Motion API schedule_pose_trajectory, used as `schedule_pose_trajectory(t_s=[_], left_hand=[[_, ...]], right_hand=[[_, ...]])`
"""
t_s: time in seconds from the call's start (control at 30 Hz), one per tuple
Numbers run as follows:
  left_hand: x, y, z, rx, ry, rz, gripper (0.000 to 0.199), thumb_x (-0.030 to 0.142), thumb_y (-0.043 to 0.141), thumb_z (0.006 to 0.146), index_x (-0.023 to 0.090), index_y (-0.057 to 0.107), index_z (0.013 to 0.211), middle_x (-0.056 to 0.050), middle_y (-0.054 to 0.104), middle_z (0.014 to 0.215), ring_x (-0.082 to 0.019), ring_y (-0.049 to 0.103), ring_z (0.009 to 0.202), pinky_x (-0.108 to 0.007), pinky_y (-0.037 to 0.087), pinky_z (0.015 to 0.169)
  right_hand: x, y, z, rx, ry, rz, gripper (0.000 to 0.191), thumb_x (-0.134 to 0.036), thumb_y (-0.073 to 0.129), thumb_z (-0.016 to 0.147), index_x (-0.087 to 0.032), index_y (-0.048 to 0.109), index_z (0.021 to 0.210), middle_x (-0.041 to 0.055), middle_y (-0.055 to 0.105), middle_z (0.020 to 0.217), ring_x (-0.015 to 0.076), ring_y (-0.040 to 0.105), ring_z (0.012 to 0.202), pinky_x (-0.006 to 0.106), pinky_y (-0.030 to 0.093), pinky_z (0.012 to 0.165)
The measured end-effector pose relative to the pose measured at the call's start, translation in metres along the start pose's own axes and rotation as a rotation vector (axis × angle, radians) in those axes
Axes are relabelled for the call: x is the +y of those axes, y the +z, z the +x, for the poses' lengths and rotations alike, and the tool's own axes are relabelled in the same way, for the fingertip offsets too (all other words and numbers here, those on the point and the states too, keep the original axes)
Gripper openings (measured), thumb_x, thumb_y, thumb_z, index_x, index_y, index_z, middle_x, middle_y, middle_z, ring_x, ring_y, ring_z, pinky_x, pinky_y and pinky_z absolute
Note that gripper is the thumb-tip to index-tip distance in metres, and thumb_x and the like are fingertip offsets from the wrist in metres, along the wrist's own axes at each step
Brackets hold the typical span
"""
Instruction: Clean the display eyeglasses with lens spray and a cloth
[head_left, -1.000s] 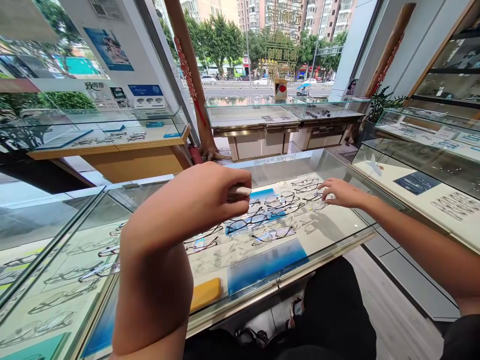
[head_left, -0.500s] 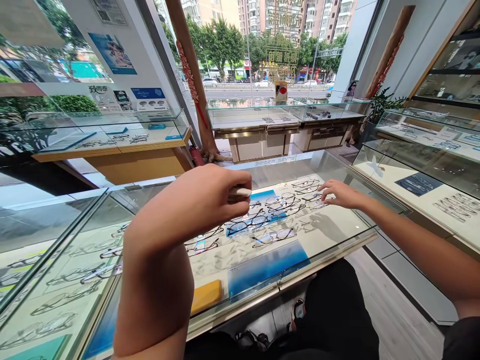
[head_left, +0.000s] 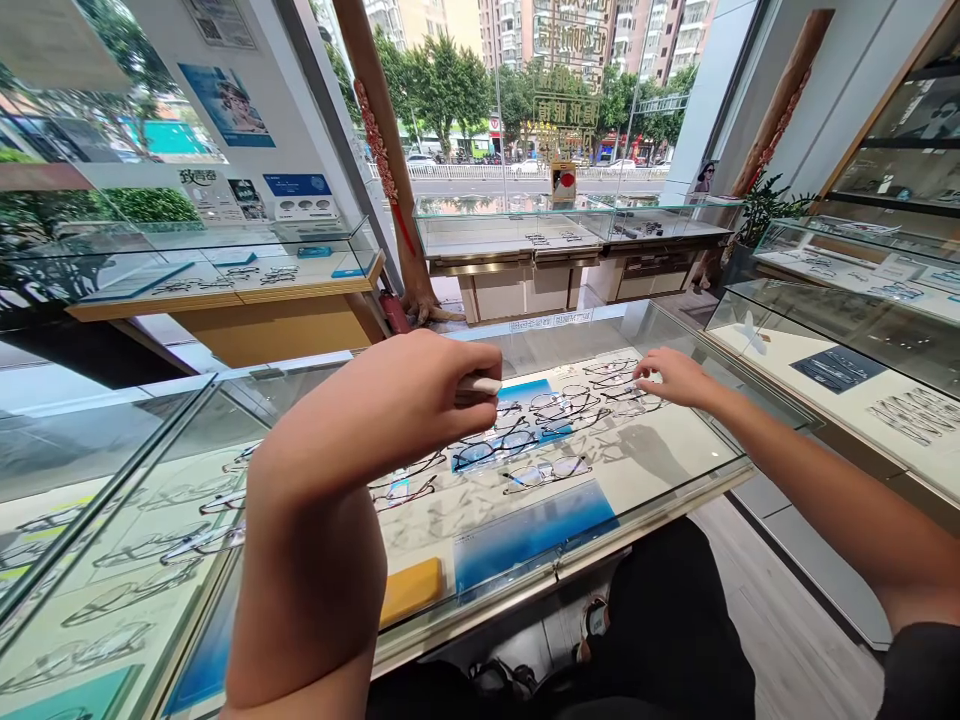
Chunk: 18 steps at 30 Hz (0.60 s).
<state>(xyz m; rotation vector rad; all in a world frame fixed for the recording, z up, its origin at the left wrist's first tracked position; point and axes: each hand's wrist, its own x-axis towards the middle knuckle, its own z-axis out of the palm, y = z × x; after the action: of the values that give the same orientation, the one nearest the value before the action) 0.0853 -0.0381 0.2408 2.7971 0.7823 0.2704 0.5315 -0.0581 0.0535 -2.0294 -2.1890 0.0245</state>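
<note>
My left hand (head_left: 469, 385) is closed around a pale folded cloth (head_left: 481, 385), held above the glass display case (head_left: 652, 490); most of the cloth is hidden by the fingers. Over the far right of the same case, my right hand (head_left: 671, 377) has its fingers curled, with thumb and fingertips at a pair of eyeglasses (head_left: 613, 372). Several thin-framed eyeglasses lie in rows beneath and between my hands. Nearest to me is a clear-lensed pair (head_left: 547, 474), and behind it a dark-framed pair (head_left: 495, 450) rests on a blue card (head_left: 459, 464).
A blue gradient panel (head_left: 536, 540) and a yellow case (head_left: 412, 590) lie along the near side. Another glass case (head_left: 97, 560) with eyeglasses adjoins on the left. Further showcases (head_left: 840, 340) stand to the right and by the window. A tree-trunk post (head_left: 409, 240) rises behind.
My right hand has shifted slightly left and up, its fingers drawn closer together at the eyeglasses. My left hand stays closed on the cloth in nearly the same place.
</note>
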Motion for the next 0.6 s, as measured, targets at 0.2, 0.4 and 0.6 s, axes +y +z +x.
schedule_pose_trajectory(t_s=[0.2,0.4,0.6], left_hand=[[0.000,-0.001,-0.001,0.022,0.023,-0.035,0.017,0.026,0.064,0.085,0.022,0.053,0.073,0.004,0.052,0.059,-0.011,0.037,0.052,-0.028,0.024,0.053],[0.004,-0.001,-0.001,0.018,0.020,0.030,0.012,0.025,0.063,0.084,0.022,0.056,0.074,0.004,0.052,0.060,-0.011,0.039,0.054,-0.028,0.025,0.054],[0.017,-0.003,-0.009,0.153,0.078,-0.067,0.009,0.022,0.059,0.087,0.021,0.055,0.079,0.005,0.051,0.059,-0.011,0.041,0.053,-0.027,0.030,0.055]], right_hand=[[-0.012,0.009,0.043,-0.051,0.130,-0.089,0.022,-0.031,0.066,0.092,-0.027,0.083,0.105,0.0062,0.080,0.090,0.0253,0.072,0.086,0.036,0.049,0.083],[-0.019,0.003,0.055,-0.083,0.194,-0.066,0.012,-0.021,0.073,0.081,-0.026,0.083,0.085,0.0057,0.083,0.090,0.0242,0.074,0.081,0.031,0.046,0.066],[-0.033,-0.075,0.046,0.009,0.144,0.107,0.015,-0.029,0.067,0.090,-0.022,0.080,0.093,0.0031,0.081,0.079,0.0196,0.074,0.071,0.028,0.049,0.062]])
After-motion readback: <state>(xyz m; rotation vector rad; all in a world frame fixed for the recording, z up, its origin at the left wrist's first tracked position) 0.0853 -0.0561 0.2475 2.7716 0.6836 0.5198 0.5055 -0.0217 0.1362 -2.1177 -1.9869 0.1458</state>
